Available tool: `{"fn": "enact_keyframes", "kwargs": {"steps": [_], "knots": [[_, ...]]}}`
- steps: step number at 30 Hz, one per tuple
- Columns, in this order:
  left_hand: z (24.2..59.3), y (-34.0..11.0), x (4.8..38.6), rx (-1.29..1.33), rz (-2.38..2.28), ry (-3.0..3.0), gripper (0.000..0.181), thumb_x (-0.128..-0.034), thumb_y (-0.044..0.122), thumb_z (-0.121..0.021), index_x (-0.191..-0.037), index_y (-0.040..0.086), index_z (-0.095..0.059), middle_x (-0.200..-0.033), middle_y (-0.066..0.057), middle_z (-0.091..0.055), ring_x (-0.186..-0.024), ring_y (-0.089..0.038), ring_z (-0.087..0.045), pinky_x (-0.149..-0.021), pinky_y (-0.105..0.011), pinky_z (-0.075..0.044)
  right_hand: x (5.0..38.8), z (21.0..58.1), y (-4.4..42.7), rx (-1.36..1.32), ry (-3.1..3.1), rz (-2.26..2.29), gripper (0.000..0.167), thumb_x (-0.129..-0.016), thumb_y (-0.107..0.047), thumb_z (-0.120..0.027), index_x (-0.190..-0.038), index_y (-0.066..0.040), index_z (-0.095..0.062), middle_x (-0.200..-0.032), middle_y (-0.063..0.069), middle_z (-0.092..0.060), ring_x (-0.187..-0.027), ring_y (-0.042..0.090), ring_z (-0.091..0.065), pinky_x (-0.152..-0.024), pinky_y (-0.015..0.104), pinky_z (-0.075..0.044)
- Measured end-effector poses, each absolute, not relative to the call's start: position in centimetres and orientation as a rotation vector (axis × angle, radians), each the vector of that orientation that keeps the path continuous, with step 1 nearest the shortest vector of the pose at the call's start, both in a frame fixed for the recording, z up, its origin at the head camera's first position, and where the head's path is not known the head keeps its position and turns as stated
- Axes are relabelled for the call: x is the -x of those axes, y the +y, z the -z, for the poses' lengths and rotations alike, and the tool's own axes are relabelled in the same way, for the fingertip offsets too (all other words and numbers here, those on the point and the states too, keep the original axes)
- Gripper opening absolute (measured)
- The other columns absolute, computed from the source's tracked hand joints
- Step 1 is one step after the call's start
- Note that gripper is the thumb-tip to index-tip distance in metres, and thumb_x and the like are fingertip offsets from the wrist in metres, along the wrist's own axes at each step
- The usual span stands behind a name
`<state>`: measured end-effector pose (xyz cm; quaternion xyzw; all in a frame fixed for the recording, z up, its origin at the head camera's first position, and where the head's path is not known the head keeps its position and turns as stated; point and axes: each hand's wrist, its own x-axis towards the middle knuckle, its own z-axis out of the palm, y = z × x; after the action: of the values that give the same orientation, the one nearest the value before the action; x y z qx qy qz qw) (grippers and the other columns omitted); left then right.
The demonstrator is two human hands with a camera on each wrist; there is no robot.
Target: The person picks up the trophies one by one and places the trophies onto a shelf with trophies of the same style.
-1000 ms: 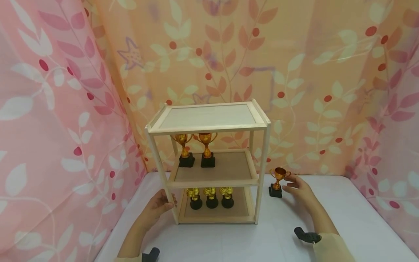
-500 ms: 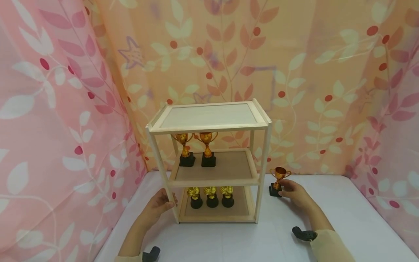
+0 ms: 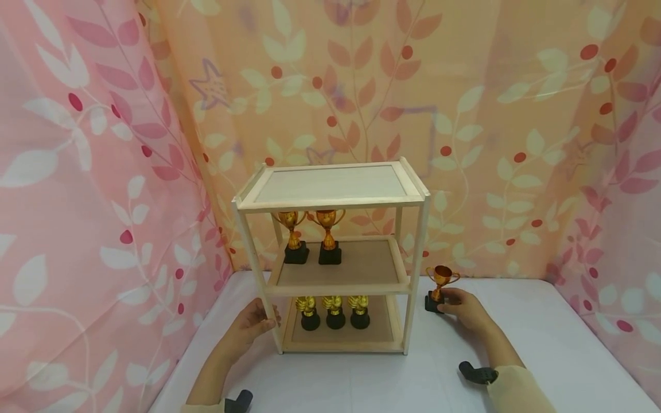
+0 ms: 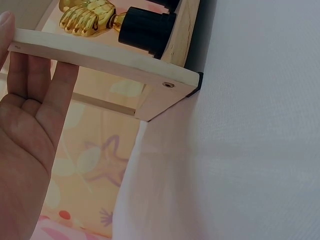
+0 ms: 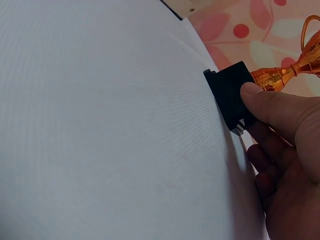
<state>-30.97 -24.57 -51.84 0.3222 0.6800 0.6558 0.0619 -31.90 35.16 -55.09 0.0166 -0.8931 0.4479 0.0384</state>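
Note:
My left hand (image 3: 253, 326) grips the front left post (image 4: 95, 57) of a small wooden three-tier shelf (image 3: 335, 289), thumb on one side and fingers on the other. At the shelf's right, my right hand (image 3: 467, 310) pinches the black square base (image 5: 230, 95) of an orange-gold trophy cup (image 3: 442, 276). This cup is upright on or just at the white table. Two similar trophy cups (image 3: 328, 238) stand on the middle tier's left and centre, their tops partly hidden by the top tier. Several-fingered golden fist trophies (image 3: 334, 312), three in a row, stand on the bottom tier.
The white tablecloth (image 3: 351, 381) spreads in front of the shelf and to both sides. Floral curtains (image 3: 496, 143) enclose the back and sides. The shelf's front right post (image 3: 415, 269) stands between the held cup and the tiers.
My right hand has moved down slightly from beside the trophy cup's handle and stem to its base, and now pinches it. The left hand stays on the post.

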Motion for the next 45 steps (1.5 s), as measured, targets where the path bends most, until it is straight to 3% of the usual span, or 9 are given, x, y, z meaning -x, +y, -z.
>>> {"fn": "enact_keyframes", "kwargs": {"steps": [13,21,30,45], "knots": [[51.8,-24.4,30.8,-0.926,-1.962,2.079,0.023,-0.1007,-0.001,-0.058,-0.119,-0.007,-0.046,-0.114,-0.008,-0.06,-0.112,-0.037,-0.063,-0.098,-0.034,-0.054,31.2,54.4,34.8,0.039,-2.752,-1.32,0.061,-0.094,-0.026,-0.076,-0.141,0.005,-0.052,-0.142,0.031,-0.054,-0.13,0.051,-0.052,-0.105,0.063,-0.043],[52.1,-24.4,31.0,-0.963,-1.973,2.06,0.022,-0.1009,-0.003,-0.056,-0.119,-0.008,-0.046,-0.115,-0.009,-0.06,-0.11,-0.028,-0.064,-0.097,-0.035,-0.054,29.8,52.4,34.2,0.032,-2.688,-1.223,0.065,-0.094,-0.038,-0.074,-0.143,0.0,-0.054,-0.138,0.029,-0.059,-0.129,0.049,-0.053,-0.105,0.064,-0.04],[51.6,-24.4,31.0,-0.972,-1.987,2.048,0.02,-0.1005,-0.004,-0.056,-0.117,-0.006,-0.046,-0.113,-0.005,-0.061,-0.108,-0.018,-0.064,-0.097,-0.035,-0.054,28.3,50.0,33.7,0.009,-2.625,-1.218,0.062,-0.095,-0.034,-0.075,-0.142,0.001,-0.054,-0.135,0.028,-0.061,-0.128,0.046,-0.054,-0.106,0.06,-0.043],[51.8,-24.6,30.9,-0.963,-1.995,2.037,0.018,-0.1006,-0.004,-0.056,-0.115,-0.002,-0.046,-0.114,-0.003,-0.062,-0.109,-0.019,-0.064,-0.098,-0.033,-0.054,26.1,46.9,32.6,0.003,-2.585,-1.206,0.061,-0.094,-0.032,-0.076,-0.141,-0.001,-0.054,-0.133,0.027,-0.062,-0.127,0.043,-0.054,-0.107,0.06,-0.04]]}}
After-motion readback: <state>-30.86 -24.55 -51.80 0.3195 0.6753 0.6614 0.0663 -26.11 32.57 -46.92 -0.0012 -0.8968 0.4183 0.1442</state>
